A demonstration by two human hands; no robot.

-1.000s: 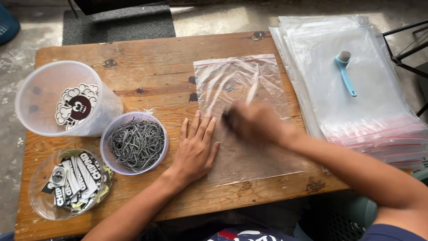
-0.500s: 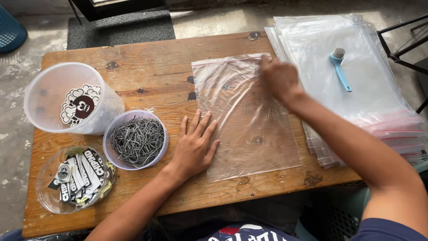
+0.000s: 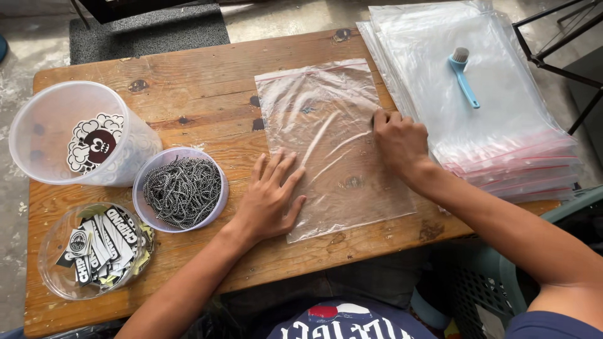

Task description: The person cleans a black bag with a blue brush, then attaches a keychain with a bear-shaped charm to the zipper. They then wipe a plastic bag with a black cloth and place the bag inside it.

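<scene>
The clear zip bag (image 3: 333, 147) lay flat in the middle of the wooden table (image 3: 207, 88), its red-striped closure at the far end. Nearest the person, the left hand (image 3: 270, 198) rested palm down on the bag's near left corner, fingers spread and flat, gripping nothing, only pinning the film. A little farther along, at the bag's right edge, the right hand (image 3: 399, 141) pressed down with fingers curled loosely; whether it pinched the plastic could not be told.

Left of the bag sat a small lilac bowl (image 3: 181, 189) heaped with grey ball chains, nearer than it a clear round tub (image 3: 94, 250) of printed tags, and farther than both a large translucent cup (image 3: 78, 135) bearing a sticker. Right of the bag, a stack of larger clear bags (image 3: 483, 113) stretched to the far edge, a blue brush (image 3: 463, 75) lying on top.

The bag looked very light, limp and slick, wrinkling readily; it would likely slide unless held flat, and seemed best taken by a corner or by the stiffer closure strip.
</scene>
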